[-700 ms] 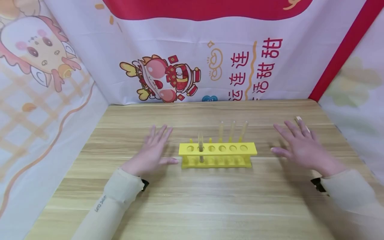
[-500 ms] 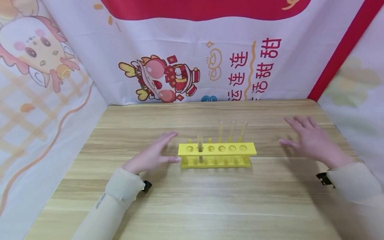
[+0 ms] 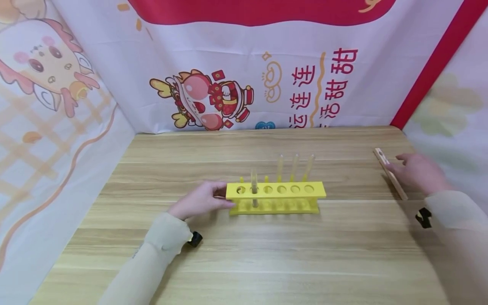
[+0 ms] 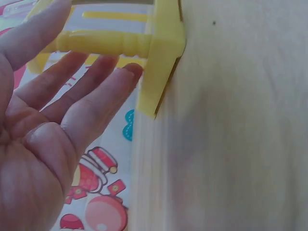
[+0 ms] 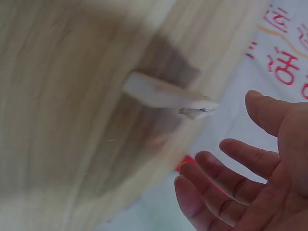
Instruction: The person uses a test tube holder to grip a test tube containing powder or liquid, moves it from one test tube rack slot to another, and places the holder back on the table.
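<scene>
A yellow test tube rack (image 3: 275, 195) stands mid-table. One glass test tube (image 3: 254, 180) sits upright in its second hole from the left; three more glass tubes (image 3: 295, 165) stand on pegs behind. At the rack's left end is my left hand (image 3: 198, 200), thumb in front and fingers behind. In the left wrist view, the rack's end post (image 4: 101, 43) lies between thumb and spread fingers. Far right lies a wooden test tube holder (image 3: 393, 178), a long clip. My right hand (image 3: 421, 173) hovers beside it, its thumb overlapping it; the right wrist view shows relaxed fingers with nothing in them.
The wood-grain table (image 3: 267, 258) is bounded by a printed cloth backdrop (image 3: 213, 46) at the back, with cloth along both sides. Bare pegs (image 3: 266, 179) stick up at the rear left of the rack.
My left hand has moved right, its fingers reaching behind the rack's left end. My right hand has swung right and turned beside the wooden holder, uncovering it. The rack stays in place.
</scene>
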{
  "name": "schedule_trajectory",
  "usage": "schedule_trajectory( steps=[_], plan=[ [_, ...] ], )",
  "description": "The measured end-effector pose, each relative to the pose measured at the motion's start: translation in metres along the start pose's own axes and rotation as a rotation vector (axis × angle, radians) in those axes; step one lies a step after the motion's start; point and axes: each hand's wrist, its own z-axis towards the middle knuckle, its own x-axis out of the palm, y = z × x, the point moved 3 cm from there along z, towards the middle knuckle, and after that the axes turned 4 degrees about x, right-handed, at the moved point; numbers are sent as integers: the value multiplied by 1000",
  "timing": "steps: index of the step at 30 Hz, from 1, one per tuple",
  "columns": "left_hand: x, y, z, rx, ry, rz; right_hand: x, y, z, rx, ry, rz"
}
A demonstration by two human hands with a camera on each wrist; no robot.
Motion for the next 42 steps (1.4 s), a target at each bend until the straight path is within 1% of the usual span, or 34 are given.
schedule_trajectory(
  steps=[2, 6, 11, 18, 21, 25, 30, 37, 39, 42],
  plan=[
    [2, 1, 3, -18, -18, -6, 3, -4, 1, 16, 33, -8],
    [7, 4, 8, -46, -32, -28, 8, -10, 4, 26, 58, -34],
    [10, 7, 11, -61, -43, -36, 13, -14, 8, 28, 34, -42],
    [8, 8, 8, -82, -47, -49, 17, -13, 13, 44, -1, 27],
    [8, 8, 8, -86, -47, -46, 20, -12, 14, 59, -1, 47],
    [9, 8, 9, -77, -42, -45, 21, -11, 14, 92, 6, 45],
    [10, 9, 10, -79, -43, -62, 23, -11, 13, 110, -16, 27],
    [11, 8, 9, -82, -47, -56, 20, -10, 10, 74, -49, 7],
    [11, 8, 9, -81, -47, -56, 18, -8, 8, 59, -51, 13],
    [10, 8, 9, -86, -46, -64, 13, -5, 3, 52, -34, 52]
  ],
)
